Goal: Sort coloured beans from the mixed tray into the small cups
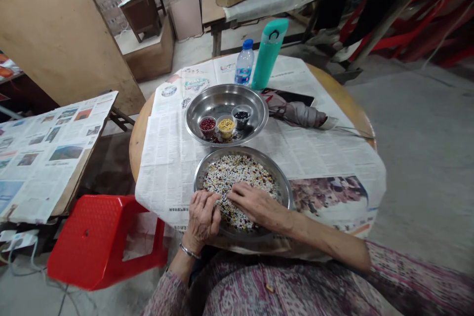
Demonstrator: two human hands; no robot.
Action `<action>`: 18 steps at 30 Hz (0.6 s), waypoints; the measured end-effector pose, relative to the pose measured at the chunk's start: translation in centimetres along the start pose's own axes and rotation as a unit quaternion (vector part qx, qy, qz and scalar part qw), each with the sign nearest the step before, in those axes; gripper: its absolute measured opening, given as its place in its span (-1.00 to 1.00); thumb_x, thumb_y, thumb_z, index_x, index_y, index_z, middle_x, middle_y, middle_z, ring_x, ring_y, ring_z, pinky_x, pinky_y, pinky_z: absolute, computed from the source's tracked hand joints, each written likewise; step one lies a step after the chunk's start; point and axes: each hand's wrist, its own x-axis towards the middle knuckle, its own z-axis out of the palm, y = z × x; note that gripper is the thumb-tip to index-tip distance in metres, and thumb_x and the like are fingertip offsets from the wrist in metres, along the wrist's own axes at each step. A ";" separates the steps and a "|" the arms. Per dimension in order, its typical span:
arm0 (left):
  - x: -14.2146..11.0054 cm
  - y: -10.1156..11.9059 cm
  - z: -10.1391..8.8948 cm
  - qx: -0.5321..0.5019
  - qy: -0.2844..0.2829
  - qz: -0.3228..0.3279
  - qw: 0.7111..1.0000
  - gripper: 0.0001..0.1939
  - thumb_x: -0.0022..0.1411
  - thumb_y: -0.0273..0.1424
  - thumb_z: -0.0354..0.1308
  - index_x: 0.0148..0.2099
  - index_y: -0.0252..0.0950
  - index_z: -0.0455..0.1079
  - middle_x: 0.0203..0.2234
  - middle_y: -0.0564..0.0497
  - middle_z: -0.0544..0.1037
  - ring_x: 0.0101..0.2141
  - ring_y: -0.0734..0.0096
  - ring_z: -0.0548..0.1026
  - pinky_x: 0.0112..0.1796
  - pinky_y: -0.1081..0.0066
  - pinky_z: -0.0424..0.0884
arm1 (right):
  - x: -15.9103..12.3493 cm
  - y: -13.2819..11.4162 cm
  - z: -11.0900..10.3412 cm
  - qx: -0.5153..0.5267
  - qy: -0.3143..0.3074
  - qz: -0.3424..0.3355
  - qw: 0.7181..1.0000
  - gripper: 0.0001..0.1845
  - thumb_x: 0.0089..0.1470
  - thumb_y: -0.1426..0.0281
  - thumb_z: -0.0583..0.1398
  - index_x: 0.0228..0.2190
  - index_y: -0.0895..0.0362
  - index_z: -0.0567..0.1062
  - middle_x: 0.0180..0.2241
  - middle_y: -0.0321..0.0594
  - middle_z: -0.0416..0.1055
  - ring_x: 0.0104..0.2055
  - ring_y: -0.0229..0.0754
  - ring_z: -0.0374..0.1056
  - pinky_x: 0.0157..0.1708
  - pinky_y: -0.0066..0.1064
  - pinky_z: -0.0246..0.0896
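Observation:
A steel dish (282, 183) full of mixed white, red, yellow and dark beans lies at the near side of the round table. My left hand (202, 218) rests on its near left rim, fingers curled and pinched over the beans. My right hand (254, 202) lies on the beans beside it, fingers bent down into the heap. What either hand holds is hidden. Behind it a second steel bowl (225, 96) holds three small clear cups: one with red beans (208, 125), one with yellow beans (226, 126), one with black beans (242, 115).
Newspaper (166, 158) covers the round table. A water bottle (244, 63), a teal flask (269, 52) and a folded umbrella (296, 111) lie at the far side. A red plastic stool (99, 239) stands at the left, next to another paper-covered table (44, 153).

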 end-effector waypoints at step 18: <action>0.4 0.1 -0.2 -0.018 -0.014 0.005 1.000 -0.72 0.38 -0.46 -0.12 -0.04 -0.27 0.40 -0.20 -0.08 0.51 -0.16 0.24 0.40 -0.02 0.14 0.30 | -0.1 2.5 -2.0 0.012 0.022 -0.014 1.000 -0.80 0.23 0.50 0.07 -0.27 0.12 0.51 -0.37 -0.21 0.46 -0.32 -0.18 0.40 -0.30 -0.37 0.33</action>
